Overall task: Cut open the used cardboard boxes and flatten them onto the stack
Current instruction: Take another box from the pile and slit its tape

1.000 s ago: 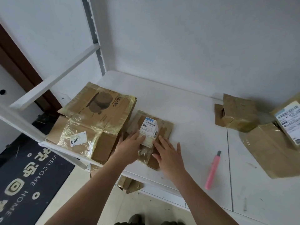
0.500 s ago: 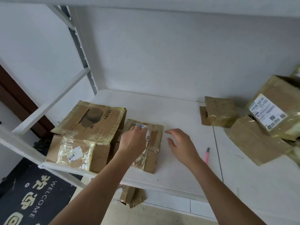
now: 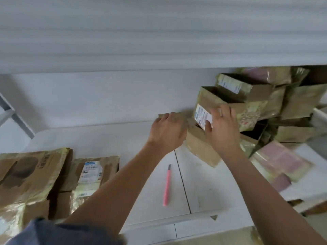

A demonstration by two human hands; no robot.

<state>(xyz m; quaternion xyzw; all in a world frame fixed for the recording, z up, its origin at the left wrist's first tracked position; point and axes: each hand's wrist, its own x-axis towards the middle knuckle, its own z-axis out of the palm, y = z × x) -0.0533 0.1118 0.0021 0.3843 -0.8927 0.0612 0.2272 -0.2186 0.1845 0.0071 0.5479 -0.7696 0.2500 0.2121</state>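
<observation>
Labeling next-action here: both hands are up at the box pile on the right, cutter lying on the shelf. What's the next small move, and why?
Probably pull the labelled box off the pile toward the shelf's bare middle. The right hand lies on its label side, and the left hand reaches a small box beside it. The pink cutter lies untouched, so cutting comes afterwards.

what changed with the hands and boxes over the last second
Both hands left the small flattened box, which now lies beside the stack, and reached right to the pile of unopened boxes. The right hand now rests on a labelled box; the left hand is at a smaller box beside it, grip unclear. The pink cutter stayed on the shelf, untouched.
</observation>
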